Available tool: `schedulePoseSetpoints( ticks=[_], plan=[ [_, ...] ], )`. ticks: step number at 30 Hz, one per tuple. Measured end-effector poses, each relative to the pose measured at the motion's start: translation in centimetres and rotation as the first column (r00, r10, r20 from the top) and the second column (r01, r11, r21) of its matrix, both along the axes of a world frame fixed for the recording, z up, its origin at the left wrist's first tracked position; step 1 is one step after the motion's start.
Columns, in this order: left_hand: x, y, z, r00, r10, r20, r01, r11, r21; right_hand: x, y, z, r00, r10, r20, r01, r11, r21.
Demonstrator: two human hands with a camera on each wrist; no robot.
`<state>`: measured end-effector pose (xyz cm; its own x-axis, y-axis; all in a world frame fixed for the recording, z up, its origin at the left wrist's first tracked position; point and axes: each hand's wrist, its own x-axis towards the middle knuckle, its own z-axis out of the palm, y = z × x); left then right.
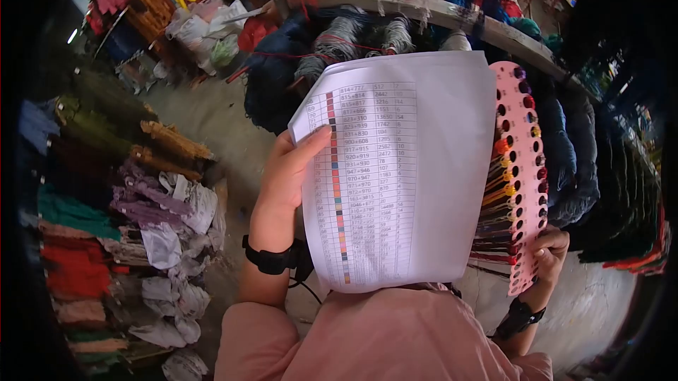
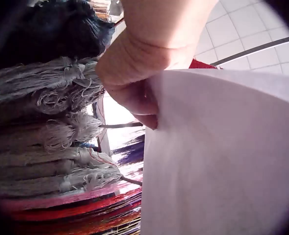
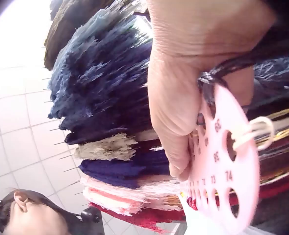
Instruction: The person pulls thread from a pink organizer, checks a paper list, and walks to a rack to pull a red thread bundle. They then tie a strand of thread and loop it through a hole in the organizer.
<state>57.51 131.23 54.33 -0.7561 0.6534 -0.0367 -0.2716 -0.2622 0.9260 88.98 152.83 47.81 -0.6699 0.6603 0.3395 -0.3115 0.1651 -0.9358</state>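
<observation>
A stack of printed sheets [image 1: 445, 169] with a colour-and-number table is held up in the head view. My left hand [image 1: 286, 169] grips its left edge, thumb on the front beside the coloured column. In the left wrist view the left hand [image 2: 139, 54] pinches the white paper [image 2: 223, 147]. To the right of the sheets, a pink card [image 1: 526, 204] with numbered holes carries thread samples in many colours. My right hand [image 1: 552, 257] holds it near its lower end. The right wrist view has the right hand [image 3: 183, 83] gripping the pink card [image 3: 223, 156], thumb on its face.
Grey yarn hanks [image 1: 339, 42] hang from a pale beam [image 1: 424, 5] ahead. More hanks hang at left, including red ones [image 1: 74, 268], and blue ones [image 1: 575, 162] at right. Plastic bags [image 1: 208, 28] lie at back left. Another person's head [image 3: 31, 210] shows in the right wrist view.
</observation>
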Motion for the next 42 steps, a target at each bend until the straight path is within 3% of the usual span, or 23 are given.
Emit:
schedulePoseSetpoints(
  ticks=[7,11,13,15,17,19,20,21,25,28,29,30,31,32,33,35,37,40,41,42],
  plan=[
    [0.2,0.7,0.9,0.991,0.004,-0.133,-0.010,0.999,-0.040,0.8,1.6,0.2,0.984,-0.178,-0.015,0.176,0.983,-0.058],
    [-0.6,1.6,3.0,0.977,-0.035,-0.210,0.029,0.999,-0.030,0.1,3.0,1.4,0.992,-0.128,0.005,0.128,0.992,-0.013],
    [-0.9,2.0,4.1,0.967,-0.056,-0.250,0.046,0.998,-0.044,-0.4,3.3,3.6,0.975,-0.223,0.008,0.222,0.973,0.057],
    [-1.4,2.7,5.2,0.965,-0.063,-0.253,0.050,0.997,-0.056,-0.5,4.2,6.3,0.981,-0.190,-0.022,0.192,0.980,0.062],
    [-2.0,3.3,6.2,0.964,-0.076,-0.257,0.058,0.995,-0.076,0.2,7.0,8.2,0.995,-0.094,0.035,0.086,0.979,0.187],
    [-2.5,4.1,7.0,0.963,-0.096,-0.254,0.073,0.993,-0.096,-0.6,8.8,9.9,0.999,-0.017,-0.028,0.025,0.945,0.327],
    [-2.8,4.5,7.3,0.961,-0.099,-0.258,0.073,0.991,-0.110,-1.2,8.6,11.6,0.999,-0.054,-0.003,0.053,0.970,0.236],
    [-3.3,4.7,7.6,0.960,-0.103,-0.260,0.074,0.990,-0.121,-1.6,8.6,12.0,0.998,-0.043,-0.039,0.049,0.988,0.150],
    [-4.5,5.6,8.8,0.946,-0.118,-0.303,0.074,0.986,-0.153,-1.3,10.2,12.1,0.999,-0.022,0.027,0.014,0.970,0.242],
    [-6.0,6.6,9.9,0.929,-0.076,-0.363,-0.011,0.973,-0.232,-1.4,11.8,11.3,0.996,0.067,0.066,-0.084,0.955,0.286],
    [-8.2,6.6,9.6,0.886,-0.041,-0.462,-0.108,0.951,-0.290,-0.8,12.3,10.9,0.991,0.083,0.102,-0.110,0.949,0.294],
    [-10.3,7.2,9.1,0.877,0.023,-0.479,-0.192,0.932,-0.307,-0.7,12.1,11.1,0.990,0.090,0.111,-0.119,0.950,0.288],
    [-10.6,7.9,9.6,0.933,-0.018,-0.360,-0.113,0.933,-0.341,-1.3,11.5,11.4,0.988,0.089,0.130,-0.123,0.952,0.280],
    [-12.0,8.3,9.4,0.933,-0.036,-0.359,-0.092,0.938,-0.335,-1.0,11.7,10.9,0.984,0.090,0.154,-0.118,0.976,0.181],
    [-16.1,8.5,8.4,0.928,-0.022,-0.371,-0.112,0.935,-0.337,-1.5,11.6,10.6,0.987,0.111,0.116,-0.124,0.986,0.112],
    [-16.0,10.2,8.1,0.923,-0.051,-0.381,-0.095,0.930,-0.354,-2.9,10.6,10.1,0.983,0.130,-0.129,-0.128,0.992,0.017],
    [-18.9,10.0,7.7,0.932,-0.062,-0.356,-0.100,0.902,-0.419,-3.2,10.3,10.1,0.958,0.218,-0.188,-0.245,0.960,-0.136],
    [-20.4,9.7,8.0,0.926,-0.114,-0.360,-0.119,0.818,-0.563,-2.8,10.0,10.3,0.957,0.267,-0.112,-0.284,0.943,-0.176],
    [-19.4,9.6,8.6,0.754,-0.083,-0.652,-0.397,0.733,-0.552,-3.0,9.9,10.2,0.956,0.271,-0.113,-0.288,0.940,-0.184],
    [-17.1,9.9,9.7,0.491,-0.106,-0.865,-0.643,0.625,-0.442,-2.9,9.9,10.2,0.953,0.284,-0.106,-0.300,0.932,-0.202]
  ],
)
